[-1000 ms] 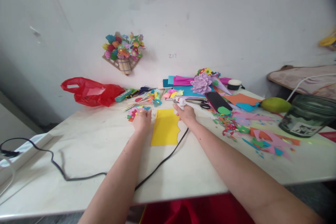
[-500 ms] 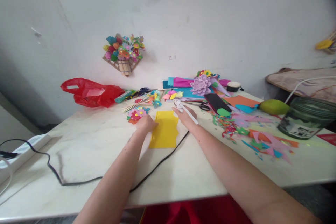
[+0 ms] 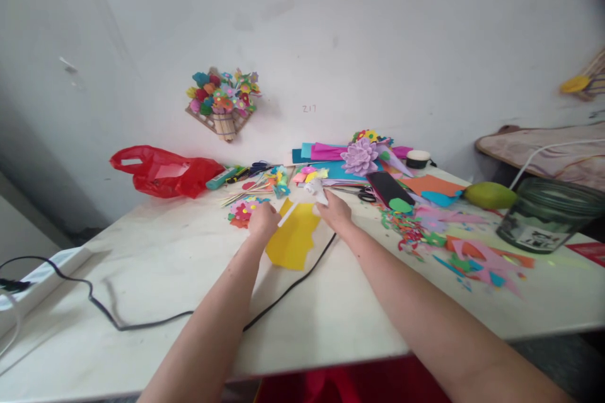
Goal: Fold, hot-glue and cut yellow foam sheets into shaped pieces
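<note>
A yellow foam sheet [image 3: 293, 242] with a wavy right edge lies on the table between my hands. My left hand [image 3: 263, 221] is at its left edge, fingers curled closed on it; the exact grip is partly hidden. My right hand [image 3: 336, 211] grips a white hot glue gun [image 3: 314, 189] above the sheet's far end. From the gun a white glue stick [image 3: 287, 214] slants down toward my left fingertips; whether they touch it I cannot tell. A black cord [image 3: 297, 283] runs under my left forearm toward my right hand. Paper flowers [image 3: 243, 211] lie beside my left hand.
At the back lie a red plastic bag [image 3: 165, 173], scissors [image 3: 366, 195], coloured sheets [image 3: 326, 170] and a purple flower [image 3: 360, 156]. To the right are a phone [image 3: 390, 189], scraps [image 3: 477, 258] and a glass jar [image 3: 548, 214]. A power strip [image 3: 66, 258] sits left.
The glue gun has turned over in my right hand, its stick now pointing left over the sheet rather than right across my wrist. The yellow sheet has tilted slightly.
</note>
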`<control>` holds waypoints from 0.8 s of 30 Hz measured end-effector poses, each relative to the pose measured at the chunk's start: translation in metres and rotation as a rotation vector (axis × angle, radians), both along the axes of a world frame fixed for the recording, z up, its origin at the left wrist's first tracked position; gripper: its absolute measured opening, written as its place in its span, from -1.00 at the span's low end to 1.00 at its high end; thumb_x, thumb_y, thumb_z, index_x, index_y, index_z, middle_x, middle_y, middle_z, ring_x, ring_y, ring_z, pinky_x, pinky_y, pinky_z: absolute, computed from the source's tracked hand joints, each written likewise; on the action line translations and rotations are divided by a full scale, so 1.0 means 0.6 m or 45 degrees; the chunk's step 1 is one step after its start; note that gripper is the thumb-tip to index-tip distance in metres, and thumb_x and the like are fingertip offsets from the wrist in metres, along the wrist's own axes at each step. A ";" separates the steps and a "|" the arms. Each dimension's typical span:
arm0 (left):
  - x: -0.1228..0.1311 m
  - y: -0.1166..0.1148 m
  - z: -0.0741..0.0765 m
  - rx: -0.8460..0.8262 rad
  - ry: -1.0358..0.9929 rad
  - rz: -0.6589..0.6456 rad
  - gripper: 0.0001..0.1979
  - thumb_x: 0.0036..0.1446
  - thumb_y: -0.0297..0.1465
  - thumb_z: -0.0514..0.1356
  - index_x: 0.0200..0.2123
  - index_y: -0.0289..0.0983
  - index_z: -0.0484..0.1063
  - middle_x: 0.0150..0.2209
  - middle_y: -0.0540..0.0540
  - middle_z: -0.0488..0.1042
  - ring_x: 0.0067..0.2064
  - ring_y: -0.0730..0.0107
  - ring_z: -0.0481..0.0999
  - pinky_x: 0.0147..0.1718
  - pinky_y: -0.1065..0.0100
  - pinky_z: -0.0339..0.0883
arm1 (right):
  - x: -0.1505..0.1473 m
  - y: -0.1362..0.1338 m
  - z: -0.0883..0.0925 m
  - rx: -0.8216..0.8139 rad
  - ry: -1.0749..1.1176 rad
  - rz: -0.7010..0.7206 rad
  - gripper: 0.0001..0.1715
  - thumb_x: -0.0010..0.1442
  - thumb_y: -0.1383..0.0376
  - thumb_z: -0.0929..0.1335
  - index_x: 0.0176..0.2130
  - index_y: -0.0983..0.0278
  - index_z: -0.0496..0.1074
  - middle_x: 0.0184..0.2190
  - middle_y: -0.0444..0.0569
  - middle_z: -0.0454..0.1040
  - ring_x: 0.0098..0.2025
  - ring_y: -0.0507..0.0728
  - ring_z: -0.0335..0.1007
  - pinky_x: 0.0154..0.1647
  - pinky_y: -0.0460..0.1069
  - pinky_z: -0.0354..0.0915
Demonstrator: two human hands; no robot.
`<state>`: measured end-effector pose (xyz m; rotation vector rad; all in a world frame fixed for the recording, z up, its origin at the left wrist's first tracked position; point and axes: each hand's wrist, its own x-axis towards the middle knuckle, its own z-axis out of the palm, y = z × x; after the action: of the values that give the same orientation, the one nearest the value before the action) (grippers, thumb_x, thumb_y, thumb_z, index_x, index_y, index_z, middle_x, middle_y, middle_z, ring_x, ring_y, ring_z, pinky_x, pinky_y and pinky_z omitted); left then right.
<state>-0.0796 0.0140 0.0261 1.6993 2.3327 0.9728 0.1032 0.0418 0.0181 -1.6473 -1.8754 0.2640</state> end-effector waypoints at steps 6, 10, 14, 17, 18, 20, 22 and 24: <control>-0.023 -0.024 0.050 0.362 0.092 0.414 -0.76 0.02 -0.39 0.02 -0.20 -0.15 0.31 -0.38 -0.13 0.49 -0.28 0.16 0.46 -0.33 0.20 0.25 | 0.005 0.003 -0.003 0.041 -0.038 -0.067 -0.57 0.12 0.20 0.21 0.01 0.18 0.25 -0.12 -0.03 0.41 -0.12 0.14 0.32 -0.28 -0.06 0.16; -0.049 -0.032 0.078 0.837 -0.076 0.483 -0.76 0.01 -0.36 0.06 -0.19 -0.14 0.25 -0.34 -0.01 0.48 -0.30 0.33 0.46 -0.27 0.29 0.25 | 0.005 0.009 -0.009 0.000 -0.135 -0.042 -0.61 0.14 0.22 0.20 -0.02 0.17 0.28 -0.15 -0.03 0.42 -0.16 0.13 0.33 -0.29 -0.06 0.15; -0.044 -0.025 0.087 1.090 -0.460 0.385 -0.74 -0.02 -0.34 0.07 -0.19 -0.22 0.22 -0.39 -0.03 0.45 -0.34 0.45 0.46 -0.31 0.40 0.29 | -0.009 0.012 -0.021 0.082 -0.275 0.078 -0.55 0.10 0.33 0.22 0.02 0.26 0.26 -0.15 0.02 0.41 -0.13 0.14 0.29 -0.18 -0.05 0.13; -0.022 -0.015 0.078 1.105 -0.694 0.284 -0.70 -0.05 -0.31 0.08 -0.20 -0.26 0.21 -0.39 -0.05 0.44 -0.36 0.47 0.46 -0.34 0.42 0.30 | -0.022 0.011 -0.027 0.092 -0.328 0.154 -0.56 0.11 0.35 0.21 0.02 0.28 0.26 -0.14 0.03 0.39 -0.10 0.15 0.24 -0.12 -0.03 0.10; -0.013 -0.012 0.072 1.089 -0.750 0.259 -0.68 -0.06 -0.30 0.08 -0.19 -0.27 0.21 -0.38 -0.05 0.44 -0.37 0.48 0.46 -0.34 0.42 0.30 | -0.026 0.010 -0.027 0.088 -0.342 0.172 -0.58 0.12 0.36 0.21 0.01 0.28 0.28 -0.14 0.04 0.39 -0.10 0.16 0.24 -0.12 -0.02 0.09; 0.003 -0.008 0.058 1.018 -0.831 0.231 -0.66 -0.07 -0.28 0.08 -0.18 -0.28 0.21 -0.39 -0.06 0.45 -0.37 0.47 0.47 -0.36 0.42 0.30 | -0.030 0.007 -0.024 0.084 -0.375 0.202 -0.63 0.13 0.37 0.20 -0.05 0.28 0.33 -0.16 0.07 0.38 -0.10 0.18 0.23 -0.13 -0.01 0.10; 0.014 -0.007 0.043 0.914 -0.814 0.218 -0.63 -0.07 -0.25 0.08 -0.17 -0.27 0.23 -0.38 -0.07 0.46 -0.38 0.45 0.47 -0.38 0.42 0.30 | -0.030 0.004 -0.019 0.088 -0.409 0.215 -0.70 0.10 0.35 0.23 -0.14 0.28 0.38 -0.19 0.10 0.38 -0.12 0.21 0.22 -0.16 0.01 0.10; 0.022 -0.007 0.030 0.832 -0.776 0.222 -0.65 -0.06 -0.25 0.07 -0.17 -0.25 0.23 -0.36 -0.06 0.47 -0.36 0.45 0.47 -0.38 0.43 0.30 | -0.027 0.001 -0.012 0.124 -0.408 0.189 -0.76 0.09 0.33 0.25 -0.21 0.27 0.41 -0.20 0.09 0.38 -0.12 0.22 0.21 -0.19 0.02 0.09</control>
<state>-0.0665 0.0097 0.0442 1.0780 1.8681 2.0999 0.0871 0.0421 0.0112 -1.5585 -2.2145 -0.0346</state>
